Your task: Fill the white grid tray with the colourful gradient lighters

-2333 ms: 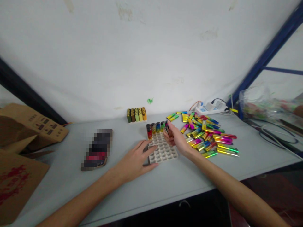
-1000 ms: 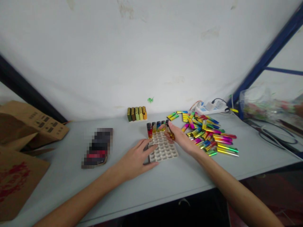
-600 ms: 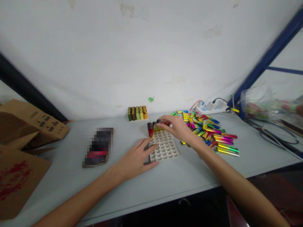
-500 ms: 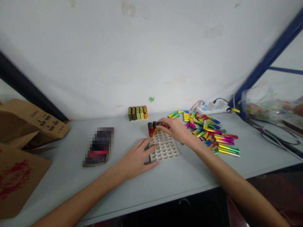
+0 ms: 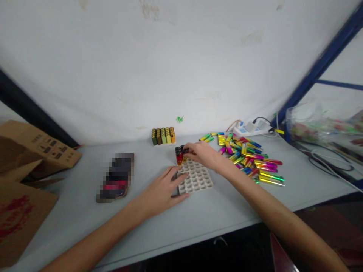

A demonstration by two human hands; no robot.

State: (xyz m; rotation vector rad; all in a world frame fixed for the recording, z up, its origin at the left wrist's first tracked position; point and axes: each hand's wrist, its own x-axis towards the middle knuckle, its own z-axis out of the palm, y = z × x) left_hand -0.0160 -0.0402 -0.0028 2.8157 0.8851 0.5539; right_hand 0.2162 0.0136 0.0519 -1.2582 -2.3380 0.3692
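A pale tray with rows of round-looking holes lies on the table. My left hand rests along its left side, fingers spread, nothing held. At the tray's far left corner stand a few lighters with black tops, red and yellow below. My right hand reaches over the far edge, thumb and fingers pinched on a black-topped lighter beside the red ones. Its lower part is partly hidden by my fingers. To the right is a loose pile of shiny multicoloured lighters.
A block of upright lighters stands near the wall. Left of the tray lies a blurred-out dark phone-like object. Cardboard boxes sit at far left. A power strip with cables and a plastic bag are at right.
My right hand has moved slightly left and closer to the red lighters, with a lighter in its fingers. My left hand stays at the tray. The whole view has shifted slightly.
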